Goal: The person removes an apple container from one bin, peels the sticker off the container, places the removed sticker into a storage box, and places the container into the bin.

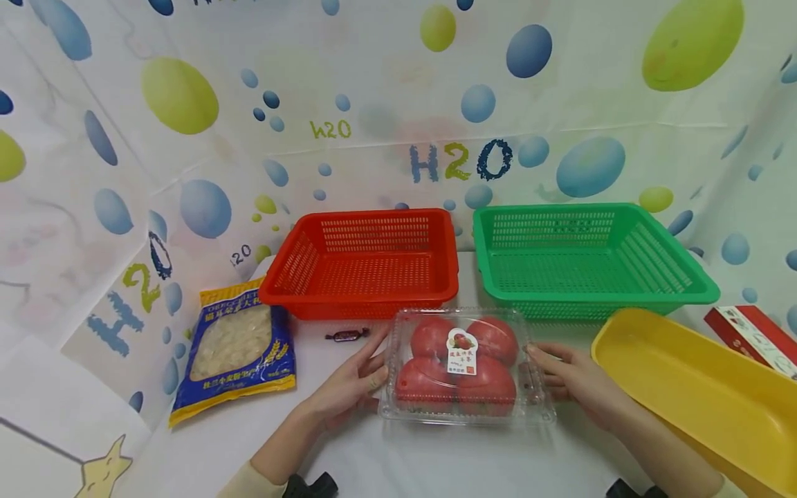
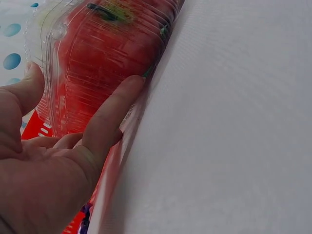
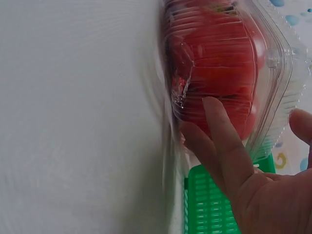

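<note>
One clear box (image 1: 538,411), four red tomatoes (image 1: 423,382) inside in two rows of two, one label (image 1: 461,364) on the lid. Two baskets: one red basket (image 1: 361,308), one green basket (image 1: 585,297). One yellow tray (image 1: 710,398), one blue bag (image 1: 239,349), one candy (image 1: 346,335), one red-and-white carton (image 1: 753,340).

Two hands, one at each end of the box. Left hand (image 1: 350,384): fingers mostly extended, thumb spread well away from them; index tip touches the low side wall, thumb up beside the rim, contact there unclear. Right hand (image 1: 575,379): same pose mirrored, two straight fingers against the side wall, thumb apart near the rim. Neither one clenched.

Box is in front of the baskets, over the white table (image 1: 473,460), mid-way between the hands; can't tell if its base is fully down. Long axis runs left to right, roughly parallel to the red basket's front edge. Lid faces up, label print upright from the person's side. Candy just beyond left fingers, bag farther left, tray right of right hand.
</note>
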Demonstrator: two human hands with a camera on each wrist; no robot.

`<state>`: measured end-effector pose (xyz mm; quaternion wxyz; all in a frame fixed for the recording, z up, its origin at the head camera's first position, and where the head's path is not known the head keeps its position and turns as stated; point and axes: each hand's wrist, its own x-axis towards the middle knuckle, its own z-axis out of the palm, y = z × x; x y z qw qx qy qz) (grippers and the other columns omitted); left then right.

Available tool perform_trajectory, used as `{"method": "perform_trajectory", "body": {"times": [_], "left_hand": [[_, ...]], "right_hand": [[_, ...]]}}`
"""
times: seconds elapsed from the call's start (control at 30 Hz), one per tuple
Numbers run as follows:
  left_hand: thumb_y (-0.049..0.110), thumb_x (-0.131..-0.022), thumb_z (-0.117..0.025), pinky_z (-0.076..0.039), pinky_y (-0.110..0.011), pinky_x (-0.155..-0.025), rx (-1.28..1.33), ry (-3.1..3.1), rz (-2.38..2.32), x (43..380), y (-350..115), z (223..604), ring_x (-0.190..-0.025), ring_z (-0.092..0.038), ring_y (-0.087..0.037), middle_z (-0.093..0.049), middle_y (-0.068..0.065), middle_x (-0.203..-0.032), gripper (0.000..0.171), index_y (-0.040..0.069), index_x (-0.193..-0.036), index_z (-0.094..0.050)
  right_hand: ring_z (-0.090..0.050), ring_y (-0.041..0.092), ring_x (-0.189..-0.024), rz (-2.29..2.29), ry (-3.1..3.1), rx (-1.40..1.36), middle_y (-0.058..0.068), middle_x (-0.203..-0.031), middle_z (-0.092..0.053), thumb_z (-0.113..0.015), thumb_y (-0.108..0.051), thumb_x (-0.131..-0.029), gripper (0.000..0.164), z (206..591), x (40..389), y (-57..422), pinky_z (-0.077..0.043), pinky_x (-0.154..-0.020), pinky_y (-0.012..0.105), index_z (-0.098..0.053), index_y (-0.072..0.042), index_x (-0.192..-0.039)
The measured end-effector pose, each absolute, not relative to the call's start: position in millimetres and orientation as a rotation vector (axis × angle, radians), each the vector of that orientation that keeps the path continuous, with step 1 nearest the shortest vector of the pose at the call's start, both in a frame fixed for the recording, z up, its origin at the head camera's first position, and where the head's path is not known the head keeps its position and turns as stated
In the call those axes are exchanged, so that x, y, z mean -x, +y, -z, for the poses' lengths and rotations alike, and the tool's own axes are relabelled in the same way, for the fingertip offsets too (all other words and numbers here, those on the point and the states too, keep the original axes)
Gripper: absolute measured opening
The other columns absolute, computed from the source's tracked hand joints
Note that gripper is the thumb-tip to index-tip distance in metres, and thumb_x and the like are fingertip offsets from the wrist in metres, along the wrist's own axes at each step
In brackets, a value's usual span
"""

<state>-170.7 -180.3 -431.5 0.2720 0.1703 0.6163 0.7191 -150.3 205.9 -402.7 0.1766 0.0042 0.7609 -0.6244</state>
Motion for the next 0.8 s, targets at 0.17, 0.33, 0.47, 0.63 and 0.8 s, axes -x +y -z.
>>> {"method": "perform_trajectory", "body": {"times": [0.17,0.33,0.47,0.63,0.8], "left_hand": [[0.018,-0.104,-0.056,-0.051,-0.059,-0.094,-0.436,1.667,-1.938,171.8,-178.7,428.9,-0.14,-0.038,-0.046,-0.014,-0.017,-0.166,0.078,0.034,-0.164,-0.008],[0.019,-0.103,-0.058,-0.051,-0.061,-0.092,-0.369,1.662,-1.956,166.3,-179.1,431.1,-0.142,-0.032,-0.048,-0.013,-0.017,-0.166,0.079,0.033,-0.164,-0.01],[0.019,-0.102,-0.059,-0.051,-0.061,-0.092,-0.335,1.656,-1.965,162.9,-178.9,434.2,-0.142,-0.033,-0.048,-0.014,-0.017,-0.166,0.078,0.034,-0.163,-0.012],[0.018,-0.102,-0.059,-0.052,-0.058,-0.092,-0.348,1.654,-1.971,165.7,-179.5,433.2,-0.14,-0.039,-0.046,-0.016,-0.015,-0.167,0.078,0.035,-0.163,-0.014],[0.017,-0.103,-0.059,-0.052,-0.059,-0.092,-0.369,1.653,-1.969,168.0,-180.6,432.0,-0.141,-0.036,-0.046,-0.016,-0.014,-0.167,0.077,0.036,-0.163,-0.014]], "right_hand": [[-0.059,0.04,-0.121,1.77,2.143,0.026,0.033,-0.146,-0.044,-0.049,-0.036,-0.107,0.07,402.9,154.4,210.0,-0.057,-0.088,0.042,-0.029,0.016,-0.149],[-0.063,0.038,-0.116,1.785,2.11,0.004,0.033,-0.144,-0.047,-0.052,-0.035,-0.106,0.07,406.1,153.2,209.3,-0.058,-0.087,0.043,-0.031,0.017,-0.148],[-0.062,0.039,-0.116,1.782,2.097,0.024,0.034,-0.143,-0.048,-0.05,-0.035,-0.107,0.071,410.2,150.9,210.8,-0.058,-0.086,0.044,-0.028,0.018,-0.148],[-0.064,0.034,-0.113,1.783,2.071,0.054,0.031,-0.138,-0.053,-0.049,-0.033,-0.107,0.069,409.4,150.9,212.4,-0.059,-0.084,0.043,-0.027,0.018,-0.148],[-0.065,0.031,-0.108,1.768,2.064,0.128,0.031,-0.136,-0.054,-0.048,-0.029,-0.108,0.068,404.9,151.7,216.3,-0.059,-0.084,0.042,-0.024,0.021,-0.148]]}}
